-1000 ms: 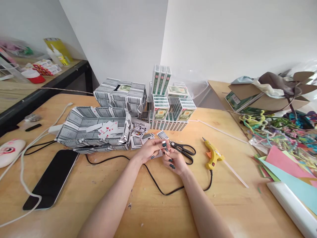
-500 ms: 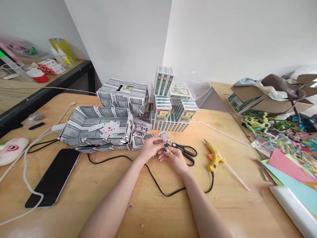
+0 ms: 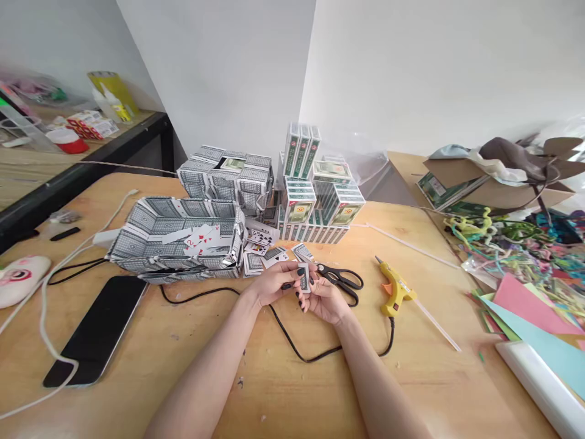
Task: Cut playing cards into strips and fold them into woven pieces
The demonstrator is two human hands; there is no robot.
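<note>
My left hand (image 3: 276, 284) and my right hand (image 3: 325, 300) meet over the middle of the table, both pinching a small playing card (image 3: 304, 278). Its patterned back faces me, and the fingers cover its edges. Black-handled scissors (image 3: 340, 277) lie just beyond my right hand. Loose playing cards (image 3: 255, 263) are spread behind my left hand. To the left stands an open box built of playing cards (image 3: 150, 228), with several cards lying inside. Behind it is a second card-built structure (image 3: 228, 174).
A yellow glue gun (image 3: 397, 292) lies at right, its black cord (image 3: 292, 344) running under my forearms. Stacked card packs (image 3: 315, 201) stand at the back. A phone (image 3: 98, 329) and white cable (image 3: 46, 311) lie left. Coloured paper (image 3: 525, 305) and pipe cleaners (image 3: 507, 244) fill the right.
The small card, mostly hidden between my fingers before, now shows its patterned back upright between both hands. My fingers have shifted slightly around it.
</note>
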